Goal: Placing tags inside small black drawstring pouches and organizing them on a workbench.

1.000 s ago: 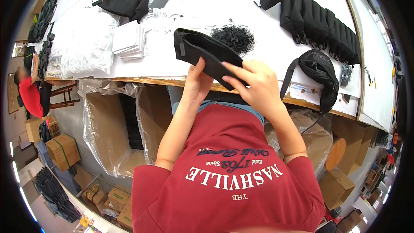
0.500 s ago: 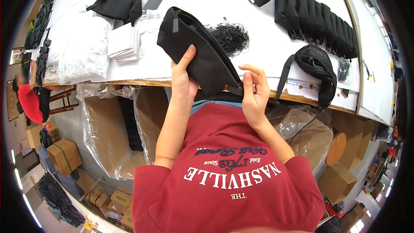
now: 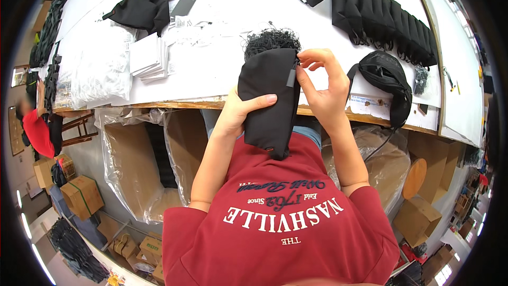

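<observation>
A flat black zip pouch (image 3: 264, 82) stands on end in front of my body, over the table's near edge. My left hand (image 3: 238, 112) grips its left side, thumb lying across the front face and fingers behind. Thumb and forefinger of my right hand (image 3: 329, 87) pinch at the pouch's upper right corner, by the end of its zip edge; what exactly lies between the fingertips is too small to tell. A short grey tab hangs on the right side of the pouch. Just beyond its top, a heap of thin black cords (image 3: 272, 39) lies on the white table (image 3: 211, 69).
White cards (image 3: 148, 58) and clear plastic bags (image 3: 100, 69) are on the left. Black pouches stand in a row (image 3: 381, 18) at far right, with a black waist bag (image 3: 386, 79) nearer. Plastic-lined cartons (image 3: 132, 164) sit below the table edge. A person in red (image 3: 39, 132) is at far left.
The pouch has turned more upright and come nearer my body. My right hand has moved from its lower end up to the upper right corner and now pinches there.
</observation>
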{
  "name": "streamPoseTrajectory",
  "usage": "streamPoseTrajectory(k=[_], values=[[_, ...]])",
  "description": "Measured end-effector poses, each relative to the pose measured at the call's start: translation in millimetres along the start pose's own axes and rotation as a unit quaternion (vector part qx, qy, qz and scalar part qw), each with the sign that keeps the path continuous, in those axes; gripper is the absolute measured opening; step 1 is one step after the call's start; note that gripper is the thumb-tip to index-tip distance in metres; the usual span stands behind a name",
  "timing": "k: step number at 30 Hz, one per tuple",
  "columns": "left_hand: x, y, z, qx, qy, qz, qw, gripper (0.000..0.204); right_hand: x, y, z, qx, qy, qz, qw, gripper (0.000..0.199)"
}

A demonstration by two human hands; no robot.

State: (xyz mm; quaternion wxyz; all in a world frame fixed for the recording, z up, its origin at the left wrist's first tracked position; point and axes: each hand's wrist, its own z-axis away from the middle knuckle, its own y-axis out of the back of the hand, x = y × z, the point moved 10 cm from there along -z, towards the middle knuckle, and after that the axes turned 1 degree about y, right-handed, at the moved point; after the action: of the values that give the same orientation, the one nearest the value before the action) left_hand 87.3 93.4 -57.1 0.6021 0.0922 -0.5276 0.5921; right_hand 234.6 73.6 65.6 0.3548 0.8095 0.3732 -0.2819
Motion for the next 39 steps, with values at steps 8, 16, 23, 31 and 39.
streamPoseTrajectory(k=[8, 16, 23, 31, 39], values=[[-19, 4, 4, -0.027, 0.065, 0.04, 0.997, 0.057, 9, -7, 9, -0.029, -0.041, -0.015, 0.999, 0.016], [-37, 7, 5, -0.035, 0.119, 0.068, 0.99, 0.057, 27, -20, 15, -0.09, -0.149, -0.096, 0.98, 0.015], [-44, 13, 6, -0.063, 0.13, 0.052, 0.988, 0.06, 3, -17, 8, -0.13, -0.112, -0.011, 0.985, 0.011], [30, 9, -24, -0.101, -0.163, -0.133, 0.972, 0.054, 22, -33, 4, -0.175, -0.156, -0.108, 0.966, 0.011], [26, -12, -43, -0.16, -0.037, -0.111, 0.98, 0.022, 29, -29, -1, -0.088, -0.133, -0.131, 0.978, 0.012]])
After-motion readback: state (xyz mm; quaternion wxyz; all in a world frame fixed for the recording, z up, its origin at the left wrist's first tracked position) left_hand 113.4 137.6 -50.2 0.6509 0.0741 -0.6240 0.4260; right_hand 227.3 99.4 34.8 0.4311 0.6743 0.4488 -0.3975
